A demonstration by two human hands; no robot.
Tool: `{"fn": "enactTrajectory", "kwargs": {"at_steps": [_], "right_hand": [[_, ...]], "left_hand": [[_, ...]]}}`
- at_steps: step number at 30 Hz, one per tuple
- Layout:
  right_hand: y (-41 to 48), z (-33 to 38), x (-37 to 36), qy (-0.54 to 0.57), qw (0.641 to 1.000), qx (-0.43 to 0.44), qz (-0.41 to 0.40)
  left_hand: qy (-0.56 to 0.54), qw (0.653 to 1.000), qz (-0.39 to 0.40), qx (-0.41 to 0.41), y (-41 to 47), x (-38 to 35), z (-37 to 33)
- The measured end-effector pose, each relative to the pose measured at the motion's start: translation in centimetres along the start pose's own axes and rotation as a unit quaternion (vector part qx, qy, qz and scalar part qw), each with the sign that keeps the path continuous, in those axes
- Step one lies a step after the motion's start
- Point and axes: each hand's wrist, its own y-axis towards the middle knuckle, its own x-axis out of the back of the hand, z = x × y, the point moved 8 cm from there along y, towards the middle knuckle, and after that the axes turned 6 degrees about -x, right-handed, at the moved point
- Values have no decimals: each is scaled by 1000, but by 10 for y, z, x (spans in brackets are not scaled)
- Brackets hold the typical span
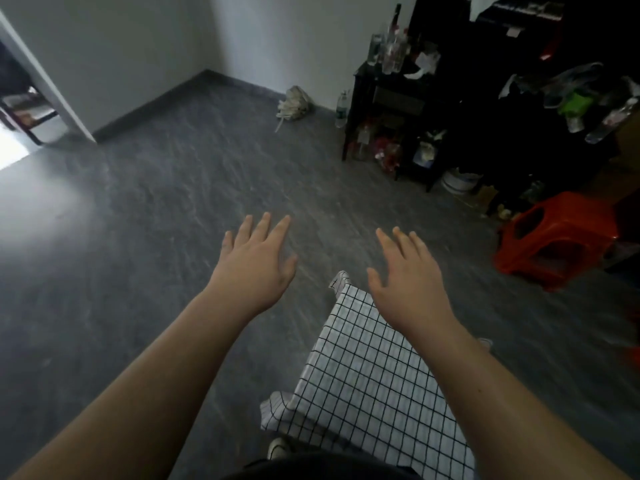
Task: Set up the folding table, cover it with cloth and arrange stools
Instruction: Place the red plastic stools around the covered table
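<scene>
Fingers of both hands are spread and flat, palms down, pinching nothing. The left hand [254, 261] and the right hand [408, 282] reach forward side by side over the grey floor [156, 237], a posture that looks like a ready pose rather than a grasp. Below the right forearm, the checked cloth [367, 382] lies draped over something near the person's legs; what it rests on is hidden, so I cannot tell whether that is the folded table. No standing table is visible. To the right, a red plastic stool [557, 240] lies tipped on the floor, just in front of a cluttered dark shelf [384, 98] holding bottles. The open floor ahead seems the likely spot for setting up, which would explain why both empty hands point there. Judging by this, the task is barely begun.
</scene>
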Motion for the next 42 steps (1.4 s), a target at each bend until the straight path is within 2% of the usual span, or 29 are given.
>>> {"fn": "enactTrajectory", "kwargs": {"at_steps": [7,13,21,30,38,42], "right_hand": [[-17,57,-17,14,995,98,26],[-61,86,-34,10,970,230,75],[-187,88,-36,10,896,422,136],[-335,104,-51,27,817,542,197],[-474,120,-73,1,742,626,239],[-551,129,-88,-9,718,647,258]], "left_hand": [[1,994,-1,112,-75,-1,47],[-4,969,-40,243,-173,-6,48],[-6,899,-68,433,-355,-34,-24],[-1,816,-73,573,-537,-49,-86],[-47,745,-95,658,-689,-83,-135],[-12,745,-59,664,-769,-100,-152]]}}
